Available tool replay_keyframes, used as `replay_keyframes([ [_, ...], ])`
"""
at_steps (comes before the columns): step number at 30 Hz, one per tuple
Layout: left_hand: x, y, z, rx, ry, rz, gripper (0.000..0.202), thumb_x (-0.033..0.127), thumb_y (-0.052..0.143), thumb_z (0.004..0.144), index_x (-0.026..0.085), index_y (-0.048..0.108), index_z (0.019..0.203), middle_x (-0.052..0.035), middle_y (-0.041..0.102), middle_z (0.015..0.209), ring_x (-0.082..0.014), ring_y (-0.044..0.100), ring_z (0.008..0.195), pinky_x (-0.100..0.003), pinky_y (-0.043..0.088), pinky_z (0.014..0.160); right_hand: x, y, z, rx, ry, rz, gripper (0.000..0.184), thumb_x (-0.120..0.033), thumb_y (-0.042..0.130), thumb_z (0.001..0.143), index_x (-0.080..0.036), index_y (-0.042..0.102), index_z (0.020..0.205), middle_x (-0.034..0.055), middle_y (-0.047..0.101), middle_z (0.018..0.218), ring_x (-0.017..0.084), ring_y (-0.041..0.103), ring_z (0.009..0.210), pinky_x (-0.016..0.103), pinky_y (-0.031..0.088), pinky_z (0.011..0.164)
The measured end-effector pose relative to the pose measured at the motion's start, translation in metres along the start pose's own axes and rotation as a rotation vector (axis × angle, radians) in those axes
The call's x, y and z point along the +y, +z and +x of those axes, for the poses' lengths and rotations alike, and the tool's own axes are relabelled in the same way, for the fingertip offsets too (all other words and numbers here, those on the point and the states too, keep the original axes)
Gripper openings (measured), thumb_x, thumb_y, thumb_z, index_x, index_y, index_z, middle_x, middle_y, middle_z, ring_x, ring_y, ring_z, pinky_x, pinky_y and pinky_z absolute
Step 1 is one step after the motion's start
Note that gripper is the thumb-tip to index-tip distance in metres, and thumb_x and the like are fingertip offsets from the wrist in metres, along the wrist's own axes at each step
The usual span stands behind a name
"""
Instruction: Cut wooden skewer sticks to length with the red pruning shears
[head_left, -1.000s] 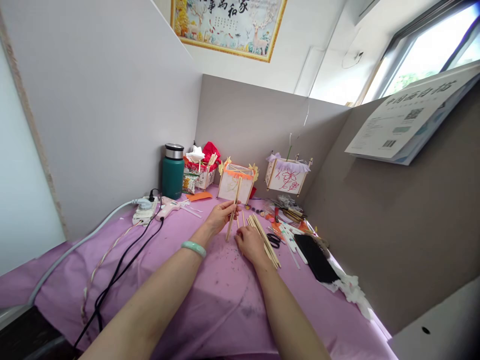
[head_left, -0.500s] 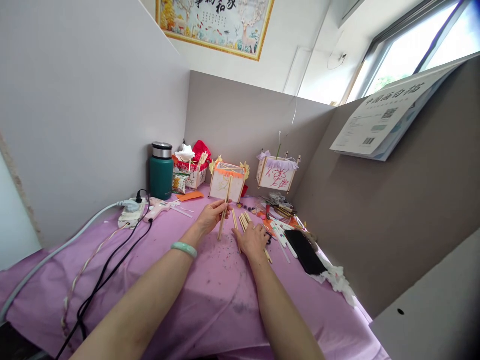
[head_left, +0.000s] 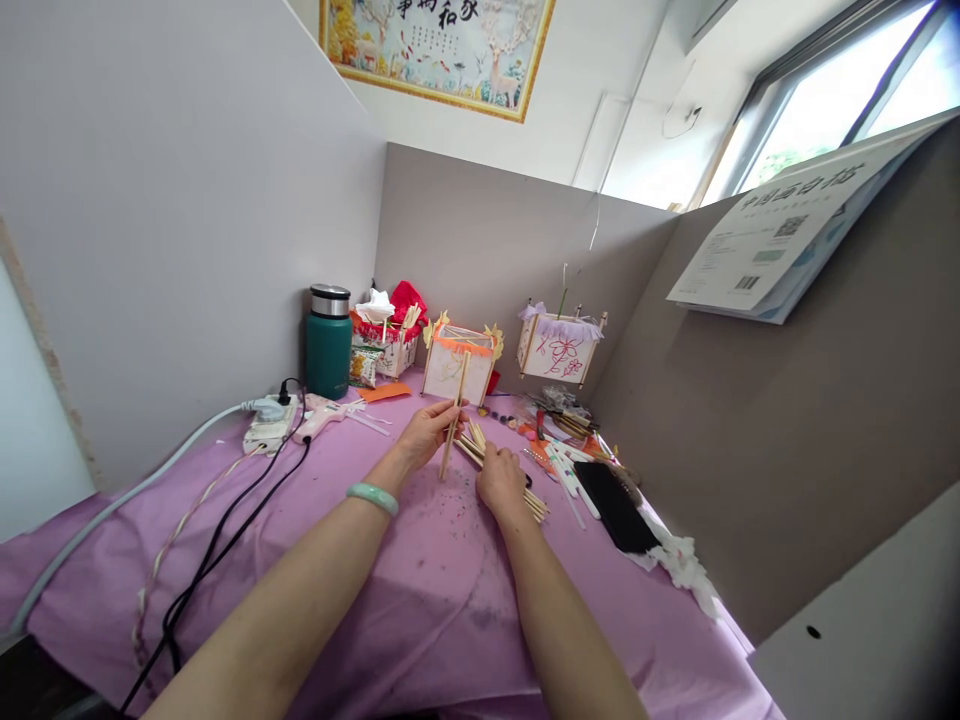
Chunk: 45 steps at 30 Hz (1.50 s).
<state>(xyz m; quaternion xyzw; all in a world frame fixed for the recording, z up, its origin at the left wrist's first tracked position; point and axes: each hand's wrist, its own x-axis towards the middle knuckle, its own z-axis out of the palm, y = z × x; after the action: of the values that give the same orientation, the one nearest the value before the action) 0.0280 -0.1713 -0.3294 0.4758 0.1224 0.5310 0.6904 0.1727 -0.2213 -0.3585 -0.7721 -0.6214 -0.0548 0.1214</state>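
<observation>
The left hand [head_left: 427, 435] is nearly closed, pinching a thin wooden stick [head_left: 453, 430] between thumb and fingers and holding it almost upright, slightly tilted. A smooth green bangle [head_left: 372, 498] circles that wrist. The right hand [head_left: 501, 480] is curved over a loose pile of wooden sticks [head_left: 517, 488], touching them, though whether it grips any cannot be told. Both are above a crumpled lilac cloth [head_left: 420, 600] speckled with dark bits, which covers the counter. Just behind stands a boxy paper lantern [head_left: 459, 372] with a wooden frame and orange trim. To the left, a pink glue gun [head_left: 319, 416] lies near a glossy teal flask [head_left: 328, 350].
</observation>
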Motion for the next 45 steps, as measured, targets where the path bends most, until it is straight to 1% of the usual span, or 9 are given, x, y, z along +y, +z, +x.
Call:
replay_keyframes([
  [13,0.003,0.004,-0.002,0.015,-0.007,0.019,0.032,0.024,0.069,0.073,0.010,0.064,0.101,-0.0032,0.062,0.075,-0.0071,0.055,0.061,-0.021,0.044,0.061,0.009,-0.007,-0.002,0.023,0.038,-0.080,0.027,-0.010,0.038,0.086,-0.012,0.054,0.108,0.0179,0.059,0.101,0.026,0.057,0.097,0.033,0.043,0.075],
  [21,0.000,-0.001,0.000,-0.029,0.002,0.044,0.035,0.029,0.068,0.074,0.012,0.063,0.104,-0.0037,0.061,0.078,-0.0082,0.055,0.062,-0.023,0.043,0.060,0.046,-0.024,0.014,0.077,0.265,0.057,0.039,-0.012,0.039,0.084,-0.014,0.047,0.122,0.0184,0.056,0.109,0.028,0.059,0.096,0.036,0.043,0.075],
  [26,-0.001,-0.002,0.000,-0.031,0.005,0.047,0.035,0.028,0.068,0.075,0.011,0.063,0.105,-0.0038,0.061,0.078,-0.0082,0.055,0.063,-0.023,0.043,0.060,0.065,-0.015,0.022,0.081,0.270,0.029,0.036,-0.016,0.049,0.080,-0.014,0.054,0.116,0.0186,0.056,0.113,0.031,0.050,0.109,0.040,0.039,0.084],
  [31,0.000,-0.002,0.000,-0.033,0.006,0.039,0.034,0.028,0.067,0.075,0.012,0.063,0.104,-0.0035,0.061,0.078,-0.0082,0.054,0.063,-0.023,0.043,0.060,0.068,-0.009,0.023,0.145,0.246,0.028,0.034,-0.026,0.056,0.079,-0.014,0.059,0.111,0.0181,0.057,0.113,0.032,0.048,0.109,0.042,0.038,0.084],
  [33,0.001,-0.001,-0.001,-0.032,0.009,0.041,0.034,0.028,0.068,0.074,0.012,0.063,0.104,-0.0035,0.061,0.078,-0.0081,0.054,0.063,-0.023,0.042,0.060,0.067,-0.010,0.022,0.191,0.198,0.046,0.032,-0.030,0.056,0.080,-0.016,0.061,0.109,0.0163,0.058,0.112,0.031,0.048,0.109,0.039,0.038,0.084],
  [35,0.003,0.001,-0.002,-0.024,0.007,0.048,0.034,0.029,0.068,0.074,0.012,0.063,0.104,-0.0033,0.061,0.078,-0.0082,0.054,0.063,-0.023,0.042,0.060,0.064,-0.012,0.021,0.186,0.073,0.114,0.030,-0.033,0.054,0.083,-0.019,0.063,0.107,0.0121,0.061,0.107,0.026,0.052,0.104,0.034,0.038,0.082],
  [38,0.004,0.003,-0.003,-0.003,0.010,0.048,0.036,0.029,0.069,0.073,0.011,0.063,0.103,-0.0031,0.060,0.076,-0.0082,0.054,0.062,-0.023,0.042,0.060,0.058,-0.012,0.018,0.052,-0.215,0.225,0.027,-0.035,0.055,0.082,-0.021,0.064,0.103,0.0057,0.065,0.095,0.018,0.057,0.091,0.026,0.039,0.077],
  [40,0.004,0.004,-0.003,0.011,0.016,0.039,0.036,0.029,0.069,0.072,0.011,0.063,0.103,-0.0029,0.060,0.075,-0.0080,0.054,0.061,-0.023,0.041,0.059,0.053,-0.011,0.016,-0.028,-0.339,0.217,0.023,-0.034,0.059,0.080,-0.020,0.067,0.096,0.0048,0.066,0.091,0.016,0.057,0.087,0.025,0.038,0.076],
  [45,0.000,0.001,-0.001,0.011,0.028,0.025,0.034,0.029,0.070,0.072,0.012,0.063,0.101,-0.0029,0.060,0.075,-0.0083,0.054,0.062,-0.024,0.042,0.060,0.040,-0.008,0.009,-0.042,-0.361,0.161,0.013,-0.025,0.055,0.082,-0.017,0.065,0.080,0.0059,0.065,0.089,0.016,0.056,0.084,0.024,0.037,0.075],
])
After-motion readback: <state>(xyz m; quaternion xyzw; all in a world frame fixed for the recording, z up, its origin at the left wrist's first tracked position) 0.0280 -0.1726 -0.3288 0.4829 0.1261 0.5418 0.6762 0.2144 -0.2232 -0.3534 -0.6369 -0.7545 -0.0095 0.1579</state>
